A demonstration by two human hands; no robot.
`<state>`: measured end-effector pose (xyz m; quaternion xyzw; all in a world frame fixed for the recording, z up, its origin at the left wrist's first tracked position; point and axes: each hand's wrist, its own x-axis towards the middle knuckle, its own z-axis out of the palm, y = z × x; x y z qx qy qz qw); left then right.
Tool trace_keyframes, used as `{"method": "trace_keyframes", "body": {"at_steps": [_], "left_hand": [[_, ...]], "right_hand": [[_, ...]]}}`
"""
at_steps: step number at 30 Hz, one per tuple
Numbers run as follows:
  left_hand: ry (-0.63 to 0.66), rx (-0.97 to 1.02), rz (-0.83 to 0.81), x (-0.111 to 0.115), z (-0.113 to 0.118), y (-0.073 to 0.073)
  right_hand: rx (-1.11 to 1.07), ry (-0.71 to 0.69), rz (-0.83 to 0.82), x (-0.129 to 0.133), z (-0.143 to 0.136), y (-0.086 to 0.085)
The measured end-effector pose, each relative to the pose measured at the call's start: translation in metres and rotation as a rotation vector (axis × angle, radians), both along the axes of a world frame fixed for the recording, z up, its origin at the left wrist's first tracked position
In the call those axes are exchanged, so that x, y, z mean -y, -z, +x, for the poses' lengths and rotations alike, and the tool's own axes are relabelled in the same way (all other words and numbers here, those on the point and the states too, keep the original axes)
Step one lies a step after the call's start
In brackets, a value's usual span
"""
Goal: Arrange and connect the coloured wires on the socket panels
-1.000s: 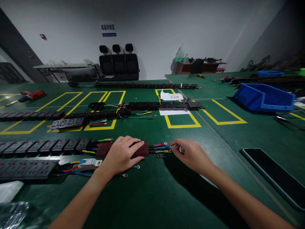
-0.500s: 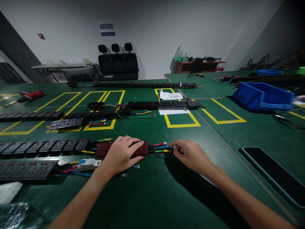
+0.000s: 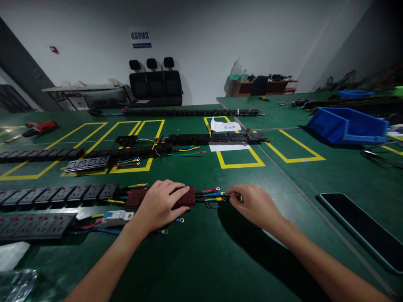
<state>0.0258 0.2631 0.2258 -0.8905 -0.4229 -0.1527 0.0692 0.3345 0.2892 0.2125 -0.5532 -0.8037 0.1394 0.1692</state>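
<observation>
My left hand [image 3: 163,203] lies over a dark red socket block [image 3: 134,197], its fingers and thumb gripping the block. Coloured wires with ring terminals [image 3: 214,195] come out of the block's right end. At the tips of those wires, my right hand [image 3: 248,201] pinches the end of a black wire between thumb and fingers. Left of the block runs a black socket strip [image 3: 63,193]. Nearer to me lies a second black strip [image 3: 37,224], wired to a white and blue breaker [image 3: 118,216].
A phone [image 3: 362,230] lies at the right. Behind it stands a blue bin [image 3: 346,126]. More socket strips [image 3: 195,138] and paper sheets [image 3: 228,147] lie farther back. A red tool [image 3: 40,128] is at the far left, clear plastic [image 3: 17,281] at the near left.
My right hand has shifted very slightly to the right with its pinch kept. My left hand stays on the red block.
</observation>
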Motion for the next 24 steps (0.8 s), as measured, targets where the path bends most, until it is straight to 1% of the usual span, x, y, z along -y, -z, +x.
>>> {"method": "trace_keyframes", "body": {"at_steps": [2, 4, 8, 15, 24], "left_hand": [[0.004, 0.005, 0.001, 0.0, 0.0, 0.0], [0.005, 0.008, 0.003, 0.001, 0.0, -0.001], [-0.004, 0.009, 0.008, 0.001, 0.0, 0.0], [-0.005, 0.007, 0.0, 0.001, 0.001, 0.0], [-0.004, 0.005, -0.002, 0.001, -0.001, 0.002]], "right_hand": [[0.031, -0.002, 0.006, 0.001, -0.001, 0.002], [0.008, -0.007, 0.0, 0.001, -0.002, 0.004], [-0.13, -0.025, -0.031, 0.0, -0.002, 0.003], [-0.347, -0.063, -0.056, 0.001, -0.003, -0.003], [-0.472, -0.005, 0.007, 0.003, -0.005, -0.006]]}}
